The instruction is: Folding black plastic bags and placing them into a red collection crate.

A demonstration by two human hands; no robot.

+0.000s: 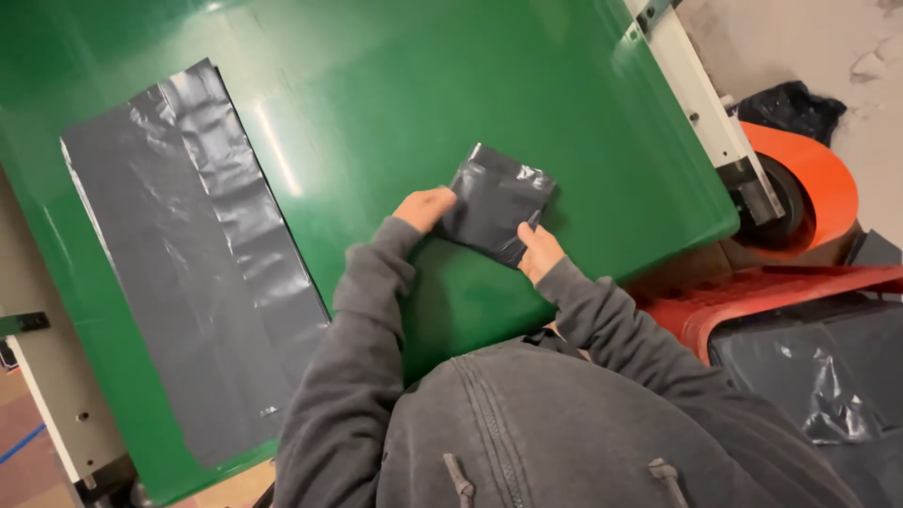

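Green glossy worktop [395,103] is carrying a small folded square of dark grey plastic bag [494,202] near its right edge. Left hand [425,207] is pinching the square's left corner; right hand [538,252] is pressing its lower corner, each grip closed on it. A long flat grey plastic sheet [188,263] is lying well apart, along the left edge.

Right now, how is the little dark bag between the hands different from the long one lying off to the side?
The folded bag is a small, thick square packet; the flat bag is spread out long and thin.

The folded bag is pinched by the left hand and the right hand; the flat bag lies untouched, apart from both.

Both are dark grey glossy plastic and rest on the green table.
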